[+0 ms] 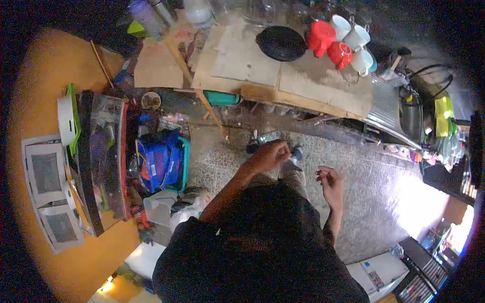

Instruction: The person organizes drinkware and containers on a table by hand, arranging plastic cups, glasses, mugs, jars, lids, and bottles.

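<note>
My left hand [274,153] hangs in front of my body, fingers curled in, with nothing visible in it. Off to the right, my right hand [331,183] is raised over the floor, its fingers loosely bent and apart, holding nothing. Neither hand touches anything. Beyond them runs a counter covered with flattened cardboard [247,55]. On it lie a black round pan or lid [281,43], red mugs [322,35] and white mugs [357,37].
To the left stand blue baskets [157,164], a glass-sided case [107,146] and a white bin [158,208]. A wooden stick [214,118] leans from the counter to the patterned floor [369,187]. A ribbed metal drainboard [386,103] adjoins the counter's right end. A white appliance [381,272] is behind right.
</note>
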Demonstrator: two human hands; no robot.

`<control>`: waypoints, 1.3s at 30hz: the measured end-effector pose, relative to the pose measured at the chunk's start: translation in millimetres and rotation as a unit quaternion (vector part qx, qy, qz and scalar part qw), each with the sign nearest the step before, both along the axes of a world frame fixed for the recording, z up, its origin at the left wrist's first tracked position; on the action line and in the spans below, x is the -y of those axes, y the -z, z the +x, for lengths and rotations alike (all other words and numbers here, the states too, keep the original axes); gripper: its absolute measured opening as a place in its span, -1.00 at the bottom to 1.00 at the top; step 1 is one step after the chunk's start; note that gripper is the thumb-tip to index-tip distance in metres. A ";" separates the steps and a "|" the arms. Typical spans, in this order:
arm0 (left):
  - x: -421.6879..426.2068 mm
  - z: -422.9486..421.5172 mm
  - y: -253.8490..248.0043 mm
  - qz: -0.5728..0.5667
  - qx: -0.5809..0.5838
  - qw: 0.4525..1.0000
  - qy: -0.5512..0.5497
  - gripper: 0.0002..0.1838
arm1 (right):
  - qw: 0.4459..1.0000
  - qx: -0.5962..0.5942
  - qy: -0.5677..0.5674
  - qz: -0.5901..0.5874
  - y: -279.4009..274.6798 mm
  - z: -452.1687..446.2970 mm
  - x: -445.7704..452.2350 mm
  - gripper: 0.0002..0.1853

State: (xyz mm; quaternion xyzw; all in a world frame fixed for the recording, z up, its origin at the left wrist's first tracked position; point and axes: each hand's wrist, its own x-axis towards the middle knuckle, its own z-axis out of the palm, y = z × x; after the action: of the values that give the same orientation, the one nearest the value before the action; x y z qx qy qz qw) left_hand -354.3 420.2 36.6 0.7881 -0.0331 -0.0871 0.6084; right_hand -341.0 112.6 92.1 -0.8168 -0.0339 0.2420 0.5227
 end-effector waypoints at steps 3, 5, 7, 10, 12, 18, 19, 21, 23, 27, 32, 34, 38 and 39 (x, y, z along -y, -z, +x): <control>2.4 3.6 6.0 0.065 0.017 0.997 0.029 -0.70 | 1.000 -0.004 -0.010 -0.026 -9.6 -4.5 17.9 -0.65; 3.6 12.3 9.3 0.118 -0.003 0.990 0.073 -0.70 | 1.000 0.021 0.011 -0.016 -5.8 -8.6 42.5 -0.66; 11.1 24.9 9.5 0.154 -0.029 0.978 0.135 -0.72 | 0.996 0.044 0.055 -0.047 2.4 -22.4 76.8 -0.68; 43.7 47.1 18.4 0.198 -0.057 0.963 0.174 -0.71 | 0.995 0.028 0.097 -0.010 11.2 -45.5 131.3 -0.69; 85.0 62.0 24.9 0.186 -0.022 0.962 0.198 -0.66 | 0.994 0.029 0.103 -0.011 19.6 -62.9 172.3 -0.69; 306.0 89.0 5.9 0.236 0.034 0.922 0.304 -0.60 | 0.975 -0.039 0.214 0.039 47.2 -112.4 303.2 -0.67; 337.7 84.3 2.7 0.237 0.041 0.912 0.331 -0.60 | 0.968 -0.005 0.249 0.038 66.2 -124.2 326.4 -0.68; 430.6 68.6 -4.2 0.230 0.129 0.878 0.398 -0.59 | 0.950 -0.009 0.308 -0.053 65.1 -158.0 373.8 -0.68; 498.0 46.3 -19.3 0.145 0.079 0.865 0.474 -0.59 | 0.931 -0.009 0.359 -0.064 37.3 -174.9 402.9 -0.68; 582.7 25.0 -53.4 0.048 -0.004 0.825 0.563 -0.64 | 0.893 -0.002 0.449 0.016 25.1 -191.0 468.0 -0.69; 632.7 55.2 -43.8 0.062 0.013 0.834 0.549 -0.74 | 0.863 0.087 0.493 0.065 30.5 -171.8 532.8 -0.69; 657.7 75.1 -26.6 0.100 0.018 0.829 0.550 -0.72 | 0.840 0.108 0.526 0.080 23.0 -156.9 558.6 -0.70; 728.9 117.7 -11.3 0.148 0.011 0.818 0.555 -0.71 | 0.825 0.091 0.542 0.134 8.9 -115.7 611.0 -0.70; 751.5 129.1 -2.8 0.135 0.019 0.814 0.565 -0.73 | 0.841 0.078 0.525 0.108 17.3 -107.8 625.6 -0.69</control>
State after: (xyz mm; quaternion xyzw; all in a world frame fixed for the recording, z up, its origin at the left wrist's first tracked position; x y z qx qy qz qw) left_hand -225.1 -331.3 39.4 0.7065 -0.4722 -0.4039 0.3386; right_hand -448.8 -513.0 74.8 -0.6668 0.3336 -0.1382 0.6519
